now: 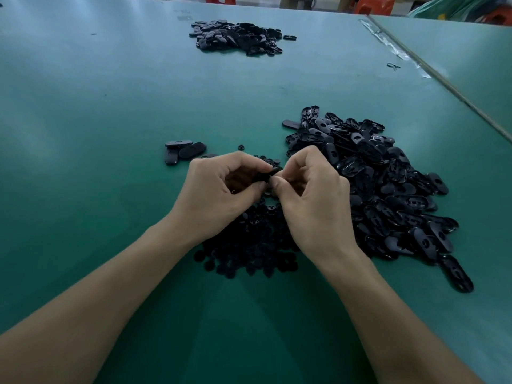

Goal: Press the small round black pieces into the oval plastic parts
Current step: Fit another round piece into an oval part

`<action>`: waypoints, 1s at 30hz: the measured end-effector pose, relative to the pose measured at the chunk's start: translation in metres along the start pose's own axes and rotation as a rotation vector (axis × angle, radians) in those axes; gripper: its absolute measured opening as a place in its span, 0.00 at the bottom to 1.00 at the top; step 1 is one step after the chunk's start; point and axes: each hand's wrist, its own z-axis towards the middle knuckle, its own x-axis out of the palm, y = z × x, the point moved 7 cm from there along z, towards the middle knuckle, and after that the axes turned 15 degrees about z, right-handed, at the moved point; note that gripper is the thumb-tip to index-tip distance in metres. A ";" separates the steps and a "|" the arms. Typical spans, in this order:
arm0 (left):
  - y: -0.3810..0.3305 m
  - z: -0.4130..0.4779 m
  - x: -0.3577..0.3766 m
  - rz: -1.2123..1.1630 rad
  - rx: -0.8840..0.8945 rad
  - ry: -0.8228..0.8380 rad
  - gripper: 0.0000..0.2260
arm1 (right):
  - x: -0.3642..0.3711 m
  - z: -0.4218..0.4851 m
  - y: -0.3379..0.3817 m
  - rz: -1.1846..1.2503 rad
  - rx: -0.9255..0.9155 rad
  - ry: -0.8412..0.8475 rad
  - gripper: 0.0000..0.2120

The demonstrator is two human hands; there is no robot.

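Pressing seems to be the step in hand. In the head view, the left hand point(221, 187) and the right hand point(307, 189) meet fingertip to fingertip above the green table top point(110, 106). Both have their fingers curled tight, pinching one small black plastic part point(270, 174) between them. Fingers hide most of it, so I cannot tell whether a round piece is seated yet.

The next move likely calls for square thumb pressure over the opening, then setting the part aside, perhaps with the few dark oval pieces point(184, 151) just left.

The heap of small round black pieces point(249, 245) lies under the wrists. The glossy black oval plastic parts point(388, 189), each with a slotted hole, are piled to the right. A further dark pile point(238, 37) sits well apart.
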 end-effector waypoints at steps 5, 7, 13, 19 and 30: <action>-0.007 -0.001 -0.004 0.235 0.107 -0.073 0.10 | 0.005 -0.003 0.003 -0.045 -0.029 0.034 0.10; -0.010 -0.001 -0.006 0.290 0.135 -0.110 0.08 | 0.006 -0.004 0.006 -0.029 -0.042 0.046 0.10; -0.006 0.000 -0.010 0.308 0.079 -0.163 0.06 | 0.008 -0.003 0.008 0.012 -0.055 0.066 0.07; 0.004 0.003 -0.004 -0.036 -0.057 -0.075 0.11 | 0.003 0.006 -0.002 -0.007 -0.028 0.069 0.11; 0.015 0.004 -0.006 -0.222 -0.131 -0.043 0.10 | 0.000 0.010 -0.009 0.214 0.059 0.109 0.10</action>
